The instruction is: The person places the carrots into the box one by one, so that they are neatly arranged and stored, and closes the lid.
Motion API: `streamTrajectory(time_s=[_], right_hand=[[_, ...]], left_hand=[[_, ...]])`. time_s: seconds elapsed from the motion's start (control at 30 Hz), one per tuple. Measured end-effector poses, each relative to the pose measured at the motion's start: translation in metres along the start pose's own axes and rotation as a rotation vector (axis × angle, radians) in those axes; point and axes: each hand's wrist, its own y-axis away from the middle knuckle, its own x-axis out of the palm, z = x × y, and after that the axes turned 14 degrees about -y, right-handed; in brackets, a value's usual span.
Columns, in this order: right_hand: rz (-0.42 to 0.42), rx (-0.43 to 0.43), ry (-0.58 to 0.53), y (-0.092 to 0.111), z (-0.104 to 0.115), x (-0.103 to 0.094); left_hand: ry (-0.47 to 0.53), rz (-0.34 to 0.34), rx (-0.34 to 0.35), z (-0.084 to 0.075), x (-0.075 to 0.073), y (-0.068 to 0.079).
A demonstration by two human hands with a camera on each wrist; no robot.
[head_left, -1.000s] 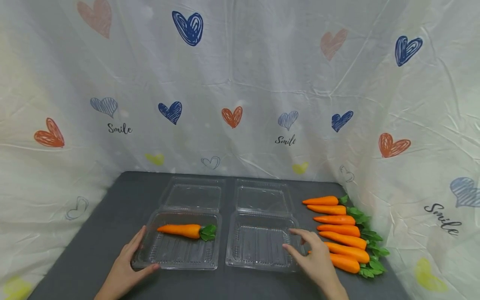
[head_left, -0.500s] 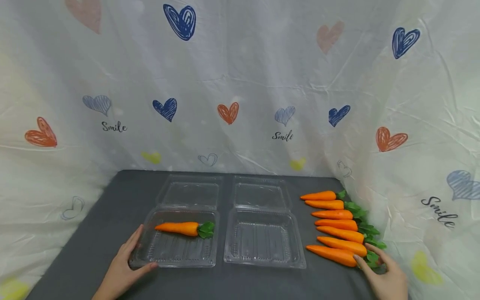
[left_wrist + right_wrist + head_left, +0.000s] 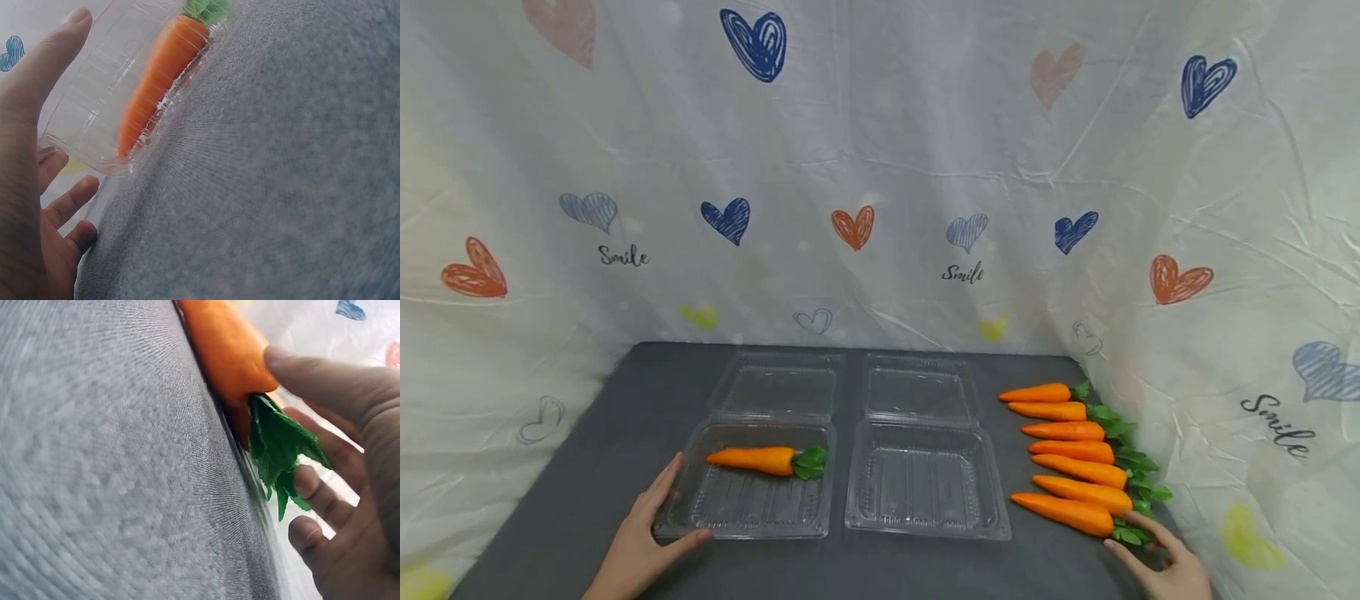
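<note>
Two clear plastic containers lie with their lids folded back: the left container (image 3: pixel 745 508) bears one orange carrot (image 3: pixel 752 460) with green leaves, the right container (image 3: pixel 925 492) stands bare. My left hand (image 3: pixel 640 533) rests at the left container's near left corner, thumb by the front edge, fingers loosely bent along the side. My right hand (image 3: pixel 1172 562) is at the leafy end of the nearest carrot (image 3: pixel 1063 512) in the row. In the right wrist view its thumb touches the carrot's thick end; the index fingertip is hidden behind, and the other fingers hang loosely bent by the leaves (image 3: pixel 278 437).
Several more carrots (image 3: pixel 1067 451) lie in a row along the right side, tips pointing left. Both lids (image 3: pixel 786 392) lie flat toward the back of the dark grey table (image 3: pixel 865 575). A white curtain (image 3: pixel 880 125) with printed hearts hangs behind and at both sides.
From beside the right container my right hand has gone right to the nearest carrot's leafy end, then shifted slightly toward me around it. My left hand has stayed at the left container.
</note>
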Motion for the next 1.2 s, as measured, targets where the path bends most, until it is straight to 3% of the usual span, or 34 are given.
streamTrajectory(time_s=[0.1,0.23,0.43,0.63,1.03,1.2], right_hand=[[0.041,-0.008,0.036,-0.001,-0.004,0.001],[0.157,-0.011,0.080,-0.006,-0.008,0.002],[0.262,-0.084,0.094,-0.011,-0.009,0.005],[0.293,-0.092,0.041,-0.014,-0.005,0.008],[0.245,-0.099,0.039,-0.016,-0.001,0.014],[0.274,-0.108,0.035,-0.017,0.002,0.018]], left_hand=[[-0.017,-0.004,-0.005,0.000,0.000,0.001],[-0.027,-0.003,-0.010,0.001,-0.001,0.003],[-0.045,0.000,-0.020,0.001,-0.003,0.003],[-0.038,-0.011,-0.016,0.000,-0.002,0.002],[-0.041,-0.022,-0.001,-0.002,0.000,-0.001],[-0.029,-0.031,0.005,-0.002,0.000,0.000]])
